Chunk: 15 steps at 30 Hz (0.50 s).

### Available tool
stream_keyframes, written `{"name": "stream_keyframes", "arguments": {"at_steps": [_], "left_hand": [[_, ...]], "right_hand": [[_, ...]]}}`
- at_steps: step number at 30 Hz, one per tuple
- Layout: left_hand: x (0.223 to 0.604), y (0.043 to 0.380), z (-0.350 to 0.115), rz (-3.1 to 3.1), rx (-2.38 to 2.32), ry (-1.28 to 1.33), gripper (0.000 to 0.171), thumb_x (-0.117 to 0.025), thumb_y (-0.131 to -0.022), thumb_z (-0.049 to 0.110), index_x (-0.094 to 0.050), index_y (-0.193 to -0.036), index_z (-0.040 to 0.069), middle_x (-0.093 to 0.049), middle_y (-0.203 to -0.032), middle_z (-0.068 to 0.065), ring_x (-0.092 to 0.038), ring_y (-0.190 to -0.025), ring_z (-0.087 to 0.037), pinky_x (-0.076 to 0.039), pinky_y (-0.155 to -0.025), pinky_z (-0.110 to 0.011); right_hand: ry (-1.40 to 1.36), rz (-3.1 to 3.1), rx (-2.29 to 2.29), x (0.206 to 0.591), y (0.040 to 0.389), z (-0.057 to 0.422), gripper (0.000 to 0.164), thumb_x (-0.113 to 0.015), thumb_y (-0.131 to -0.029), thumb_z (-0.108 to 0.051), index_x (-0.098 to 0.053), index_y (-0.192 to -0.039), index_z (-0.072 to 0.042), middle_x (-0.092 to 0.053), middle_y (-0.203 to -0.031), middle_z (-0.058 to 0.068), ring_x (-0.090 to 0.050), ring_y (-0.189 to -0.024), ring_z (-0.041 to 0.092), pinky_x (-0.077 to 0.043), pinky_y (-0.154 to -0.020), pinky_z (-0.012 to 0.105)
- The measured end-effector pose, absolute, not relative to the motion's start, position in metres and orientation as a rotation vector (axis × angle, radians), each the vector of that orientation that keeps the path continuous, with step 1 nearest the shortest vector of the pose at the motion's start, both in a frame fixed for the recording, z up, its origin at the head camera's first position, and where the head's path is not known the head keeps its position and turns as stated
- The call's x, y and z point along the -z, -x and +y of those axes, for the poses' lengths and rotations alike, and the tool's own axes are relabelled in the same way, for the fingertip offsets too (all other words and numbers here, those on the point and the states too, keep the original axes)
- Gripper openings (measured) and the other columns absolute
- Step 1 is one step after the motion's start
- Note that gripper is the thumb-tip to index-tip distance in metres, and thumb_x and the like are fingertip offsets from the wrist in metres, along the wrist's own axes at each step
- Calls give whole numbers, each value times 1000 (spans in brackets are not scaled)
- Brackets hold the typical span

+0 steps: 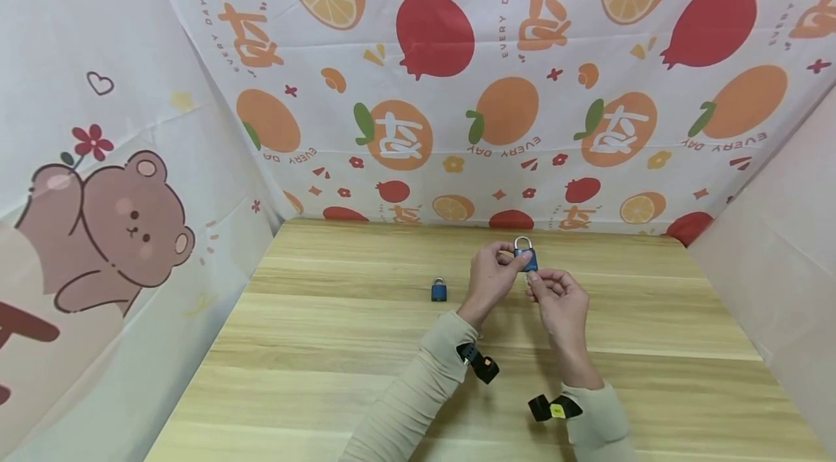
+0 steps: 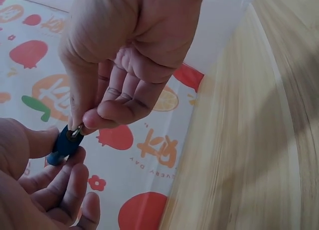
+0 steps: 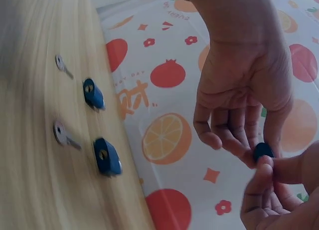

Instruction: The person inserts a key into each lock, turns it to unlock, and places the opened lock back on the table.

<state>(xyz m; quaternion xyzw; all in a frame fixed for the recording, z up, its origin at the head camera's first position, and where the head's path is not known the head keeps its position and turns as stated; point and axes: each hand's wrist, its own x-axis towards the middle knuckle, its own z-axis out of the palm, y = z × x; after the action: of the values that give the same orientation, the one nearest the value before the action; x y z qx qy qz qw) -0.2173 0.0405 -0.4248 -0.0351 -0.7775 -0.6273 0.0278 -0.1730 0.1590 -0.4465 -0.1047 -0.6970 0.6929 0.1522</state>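
Near the back of the table, my left hand [image 1: 491, 275] holds a blue padlock [image 1: 532, 260] upright between thumb and fingers, its metal shackle pointing up. My right hand [image 1: 563, 306] is just below it, thumb and forefinger together at the padlock's underside. The left wrist view shows the right fingertips pinching a small metal key [image 2: 76, 131] at the keyhole; how far it is in cannot be told. Whether the shackle is locked cannot be told either. Another blue padlock [image 1: 439, 291] stands on the table left of my left hand.
In the right wrist view two blue padlocks [image 3: 107, 157] stand on the wooden table [image 3: 45, 190], each with a loose key [image 3: 65, 136] lying by it. A fruit-print cloth [image 1: 457, 150] hangs behind the table, and a bear-print cloth [image 1: 130, 223] hangs on the left.
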Motion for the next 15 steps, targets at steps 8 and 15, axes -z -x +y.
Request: {"name": "stream_keyframes", "arguments": {"at_steps": [8,15], "left_hand": [[425,217,41,-2346,2027,67,26,-77,-92,27,-72,-105,4,-77,-84,-13,-63,-62,-9,-42,-51,-20],[426,218,42,-2311,2053,68,24,-78,-91,26,-72,-102,5,-77,-81,-12,-60,-62,-6,-44,-52,-20]], "right_hand": [[167,-2276,-1685,439,170,168,21,-67,-99,-18,-67,-103,3,-73,-82,5,-66,-65,5,-56,-61,19],[-41,-2503,-1038,433,161,166,31,-73,-95,-26,-71,-102,4,-75,-83,14,-68,-69,17,-54,-61,26]]}}
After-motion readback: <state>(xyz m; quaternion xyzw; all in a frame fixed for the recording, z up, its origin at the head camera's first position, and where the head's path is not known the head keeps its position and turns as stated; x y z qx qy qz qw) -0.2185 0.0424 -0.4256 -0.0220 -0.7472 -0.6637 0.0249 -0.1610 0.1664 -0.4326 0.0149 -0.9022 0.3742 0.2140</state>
